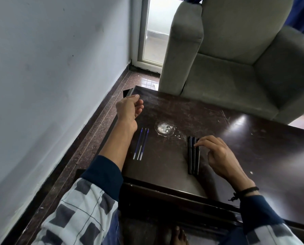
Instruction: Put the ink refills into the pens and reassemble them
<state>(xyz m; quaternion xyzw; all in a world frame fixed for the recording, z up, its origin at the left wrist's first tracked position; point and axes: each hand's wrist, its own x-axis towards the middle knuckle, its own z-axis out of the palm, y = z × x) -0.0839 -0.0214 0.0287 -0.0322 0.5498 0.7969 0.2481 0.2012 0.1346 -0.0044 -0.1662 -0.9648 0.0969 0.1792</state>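
Three thin blue ink refills (141,144) lie side by side on the dark wooden table (236,138), left of centre. Three black pens (193,156) lie side by side to their right. My right hand (216,156) hovers over the pens, and its fingertips touch the upper part of the rightmost pen. My left hand (128,110) is raised above the table's far left corner, beyond the refills, with its fingers loosely curled and nothing in it.
A round whitish stain (164,128) marks the table between refills and pens. A grey armchair (236,59) stands against the table's far edge. A wall (50,85) runs along the left, with a strip of floor (87,147) beside the table.
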